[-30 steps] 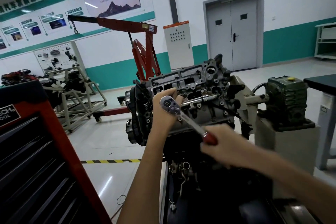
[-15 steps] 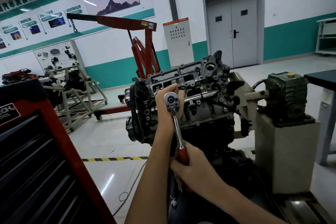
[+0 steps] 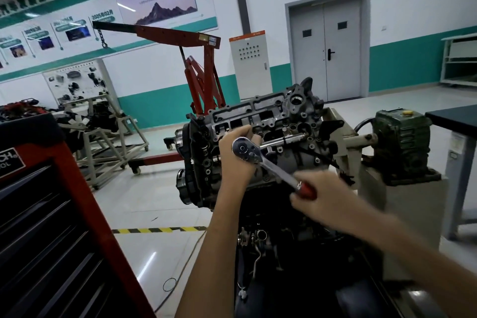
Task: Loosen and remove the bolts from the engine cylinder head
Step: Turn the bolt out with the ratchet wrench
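The grey engine cylinder head [image 3: 268, 113] stands tilted on an engine stand in the middle of the view. A chrome ratchet wrench [image 3: 260, 160] with a red grip is set against its lower face. My left hand [image 3: 236, 155] curls behind the ratchet's round head and holds it against the engine. My right hand [image 3: 322, 196] grips the red handle, which slants down to the right. The bolt under the ratchet head is hidden. Several bolt holes show on the head's face.
A red and black tool cabinet [image 3: 51, 227] fills the lower left. Behind the engine a red engine crane [image 3: 201, 64] rises. A green gearbox [image 3: 402, 142] on a grey pedestal stands to the right, beside a dark table [image 3: 454, 116]. Yellow-black floor tape [image 3: 157, 230] runs left.
The ratchet handle has swung from pointing straight down back up to the lower right, my right hand moving with it. My left hand has stayed on the ratchet head.
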